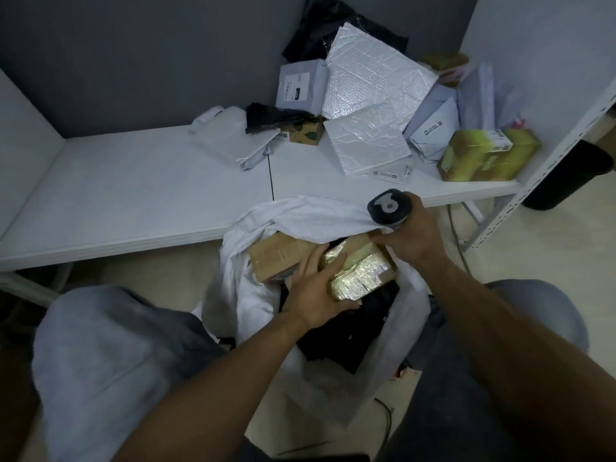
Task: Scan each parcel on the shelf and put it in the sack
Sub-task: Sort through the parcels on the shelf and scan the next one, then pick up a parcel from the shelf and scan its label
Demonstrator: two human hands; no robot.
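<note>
A white sack (253,295) stands open on the floor between my knees, below the white shelf (133,195). My left hand (316,295) grips a tape-wrapped yellowish parcel (361,276) inside the sack's mouth. A brown cardboard box (276,258) lies in the sack beside it, over dark parcels. My right hand (413,235) holds the black barcode scanner (388,206) just above the sack's far rim, its fingers touching the parcel's far end. Several parcels are piled on the shelf's right half: white bubble mailers (370,145), grey mailers (433,128) and a green-yellow box (483,158).
A small printed carton (305,133) and black plastic bags (266,118) lie at the back of the shelf. The shelf's perforated white upright (546,161) rises at the right, with a black bin (566,175) behind it. Grey walls close the back. My knees flank the sack.
</note>
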